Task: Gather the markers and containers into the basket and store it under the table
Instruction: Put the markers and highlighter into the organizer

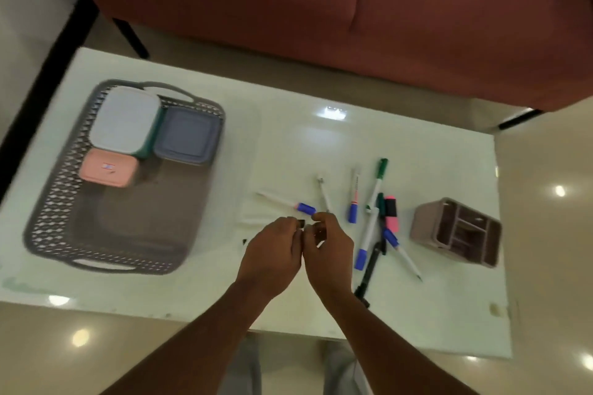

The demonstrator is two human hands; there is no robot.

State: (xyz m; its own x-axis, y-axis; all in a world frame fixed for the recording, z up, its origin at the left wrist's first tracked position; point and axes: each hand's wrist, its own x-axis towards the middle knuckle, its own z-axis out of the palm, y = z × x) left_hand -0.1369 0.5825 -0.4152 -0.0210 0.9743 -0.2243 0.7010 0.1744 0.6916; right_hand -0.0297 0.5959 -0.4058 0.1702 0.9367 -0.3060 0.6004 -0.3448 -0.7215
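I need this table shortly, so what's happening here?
A person is tidying up. Their left hand and right hand meet over the table, both pinching a small dark object that is too blurred to identify. The basket on the left already holds a white-lidded container, a grey-blue container and a pink container. Several markers lie loose on the table, and a desk organizer lies on its side at the right.

grey lattice basket (48, 224), pink container (107, 168), green-capped marker (378, 179)
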